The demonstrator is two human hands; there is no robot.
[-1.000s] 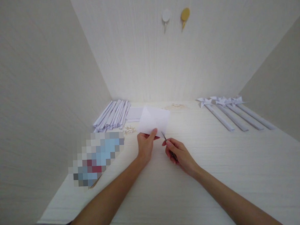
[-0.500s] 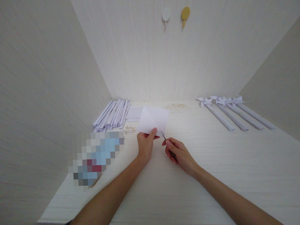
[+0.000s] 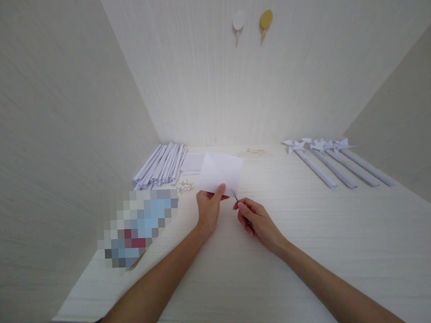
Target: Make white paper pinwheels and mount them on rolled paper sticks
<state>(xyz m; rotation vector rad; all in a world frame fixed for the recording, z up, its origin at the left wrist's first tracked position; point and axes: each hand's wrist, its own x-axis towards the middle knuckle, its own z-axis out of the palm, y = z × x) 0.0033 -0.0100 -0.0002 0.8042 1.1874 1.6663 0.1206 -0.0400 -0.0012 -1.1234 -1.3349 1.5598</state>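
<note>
A square sheet of white paper (image 3: 221,173) is pinched in my left hand (image 3: 209,209), thumb on top and fingers beneath its near edge. Faint crease lines run across the sheet. My right hand (image 3: 255,221) is closed around scissors (image 3: 235,196) with slim metal blades; the fingers cover most of the handles. The blade tips point up and left, at the paper's lower right corner. Whether they touch the paper, I cannot tell.
Rolled paper sticks (image 3: 162,165) are piled at the back left, beside flat paper squares (image 3: 192,163) and small whitish pieces (image 3: 184,185). A blurred-out object (image 3: 143,226) lies nearer. Several paper pinwheels (image 3: 314,166) lie at the right. Two hooks (image 3: 266,19) hang on the back wall.
</note>
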